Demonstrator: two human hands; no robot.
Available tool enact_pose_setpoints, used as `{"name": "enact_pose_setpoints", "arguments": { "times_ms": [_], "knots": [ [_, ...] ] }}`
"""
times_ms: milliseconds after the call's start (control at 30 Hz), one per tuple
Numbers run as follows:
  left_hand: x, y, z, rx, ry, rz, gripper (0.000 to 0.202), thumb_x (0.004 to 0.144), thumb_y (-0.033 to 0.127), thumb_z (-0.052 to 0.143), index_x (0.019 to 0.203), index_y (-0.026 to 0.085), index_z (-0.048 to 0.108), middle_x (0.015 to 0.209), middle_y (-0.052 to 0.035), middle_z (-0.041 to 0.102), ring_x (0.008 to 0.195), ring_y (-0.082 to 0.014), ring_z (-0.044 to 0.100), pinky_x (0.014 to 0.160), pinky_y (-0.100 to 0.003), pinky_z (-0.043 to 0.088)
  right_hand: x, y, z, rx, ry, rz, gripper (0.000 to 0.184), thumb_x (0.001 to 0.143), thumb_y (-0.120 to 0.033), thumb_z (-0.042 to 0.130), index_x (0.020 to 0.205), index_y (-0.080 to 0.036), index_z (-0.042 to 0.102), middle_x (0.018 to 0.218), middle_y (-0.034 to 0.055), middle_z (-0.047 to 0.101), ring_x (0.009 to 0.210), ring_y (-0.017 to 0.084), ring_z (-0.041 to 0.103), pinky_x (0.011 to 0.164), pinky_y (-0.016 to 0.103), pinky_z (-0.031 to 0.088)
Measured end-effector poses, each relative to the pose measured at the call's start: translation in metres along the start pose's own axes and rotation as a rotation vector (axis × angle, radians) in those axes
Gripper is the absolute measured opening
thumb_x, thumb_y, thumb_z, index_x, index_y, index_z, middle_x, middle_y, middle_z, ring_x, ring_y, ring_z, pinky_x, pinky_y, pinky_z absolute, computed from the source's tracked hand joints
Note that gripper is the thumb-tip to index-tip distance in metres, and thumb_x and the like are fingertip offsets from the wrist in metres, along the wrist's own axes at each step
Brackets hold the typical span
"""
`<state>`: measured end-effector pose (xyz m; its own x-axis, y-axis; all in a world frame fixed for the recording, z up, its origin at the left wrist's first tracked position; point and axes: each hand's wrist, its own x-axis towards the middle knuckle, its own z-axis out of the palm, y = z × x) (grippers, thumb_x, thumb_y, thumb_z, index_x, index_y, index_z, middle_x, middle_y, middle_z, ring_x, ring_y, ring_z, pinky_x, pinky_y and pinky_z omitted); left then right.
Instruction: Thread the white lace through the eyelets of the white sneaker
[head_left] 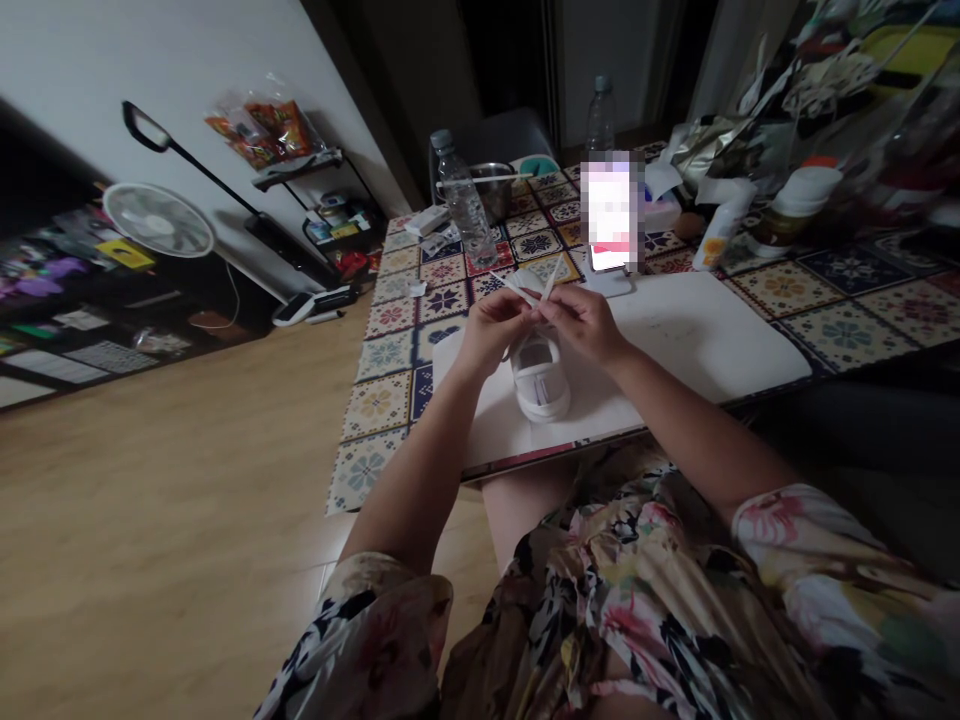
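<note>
A small white shoe point(540, 385) stands on a white board point(712, 340) on the patterned table, toe toward me. Both hands hover just above it, close together. My left hand point(491, 325) pinches a white lace end point(520, 289) that sticks up and to the left. My right hand point(583, 320) pinches the other white lace end point(550, 280), which points up between the hands. The two ends cross between my fingertips.
A phone point(611, 215) stands propped behind the board. A plastic water bottle point(465, 205), a metal bowl point(491, 185) and a second bottle point(600, 115) sit further back. Tubes and jars point(795, 200) crowd the right side. A fan point(159, 220) and a desk lamp point(146, 128) stand on the floor at left.
</note>
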<state>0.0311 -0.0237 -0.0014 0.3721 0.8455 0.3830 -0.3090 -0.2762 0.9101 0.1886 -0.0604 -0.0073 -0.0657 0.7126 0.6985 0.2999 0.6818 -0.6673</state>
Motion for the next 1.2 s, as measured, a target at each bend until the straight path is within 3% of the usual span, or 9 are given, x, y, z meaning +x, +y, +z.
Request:
{"name": "enact_pose_setpoints", "arguments": {
  "times_ms": [333,433,567,700,833,967,1200],
  "knots": [
    [-0.003,0.006,0.001,0.210,0.061,0.024,0.031,0.062,0.039,0.088,0.070,0.017,0.067,0.058,0.0033,0.059,0.050,-0.0060,0.049,0.048,-0.019,0.038,0.000,-0.001,0.002,-0.019,0.028,-0.002,0.050,0.092,-0.060,0.047,0.061,-0.021,0.046,0.059,-0.0022,0.045,0.061,0.013,0.045,0.060,0.029,0.036],
    [-0.004,0.007,0.002,0.217,0.026,-0.010,0.027,0.065,0.035,0.085,0.071,0.018,0.065,0.054,0.0053,0.054,0.046,-0.0048,0.043,0.045,-0.019,0.033,0.001,0.000,0.001,0.003,0.133,0.063,0.052,0.090,-0.064,0.048,0.061,-0.021,0.046,0.058,-0.0028,0.046,0.060,0.012,0.044,0.059,0.028,0.036],
    [-0.005,0.008,0.002,0.209,-0.015,-0.013,0.020,0.066,0.025,0.082,0.070,0.018,0.064,0.062,0.0028,0.060,0.054,-0.0063,0.050,0.052,-0.020,0.039,0.003,0.007,0.001,0.097,0.208,0.182,0.049,0.085,-0.066,0.056,0.066,-0.021,0.051,0.059,-0.0033,0.050,0.057,0.011,0.045,0.058,0.027,0.038],
    [-0.003,0.009,0.000,0.190,0.057,-0.019,0.014,0.067,0.019,0.079,0.072,0.018,0.066,0.064,0.0021,0.062,0.054,-0.0064,0.050,0.052,-0.020,0.039,0.004,0.011,0.004,0.158,0.169,0.205,0.035,0.081,-0.055,0.067,0.077,-0.022,0.056,0.069,-0.0018,0.059,0.063,0.012,0.054,0.063,0.027,0.044],
    [0.000,0.008,-0.005,0.132,0.111,-0.004,0.014,0.066,0.018,0.080,0.073,0.017,0.068,0.065,0.0013,0.063,0.055,-0.0067,0.053,0.052,-0.019,0.041,0.003,0.008,0.004,0.155,0.035,0.182,0.017,0.086,-0.037,0.058,0.083,-0.022,0.063,0.080,0.0022,0.066,0.077,0.016,0.061,0.075,0.031,0.050],
    [0.003,0.006,-0.009,0.116,0.143,0.002,0.015,0.063,0.021,0.082,0.073,0.017,0.071,0.065,0.0018,0.064,0.055,-0.0063,0.053,0.053,-0.019,0.041,0.004,0.007,0.001,0.156,-0.075,0.155,0.008,0.075,-0.024,0.062,0.080,-0.019,0.066,0.081,0.0022,0.065,0.083,0.019,0.060,0.079,0.033,0.048],
    [0.000,0.008,-0.006,0.115,0.089,-0.054,0.020,0.064,0.029,0.084,0.078,0.017,0.076,0.074,-0.0019,0.072,0.065,-0.0113,0.063,0.062,-0.023,0.049,0.004,0.013,0.005,0.314,-0.087,0.266,0.024,0.070,-0.037,0.075,0.081,-0.019,0.063,0.074,-0.0020,0.060,0.069,0.014,0.053,0.067,0.029,0.045]
  ]
}}
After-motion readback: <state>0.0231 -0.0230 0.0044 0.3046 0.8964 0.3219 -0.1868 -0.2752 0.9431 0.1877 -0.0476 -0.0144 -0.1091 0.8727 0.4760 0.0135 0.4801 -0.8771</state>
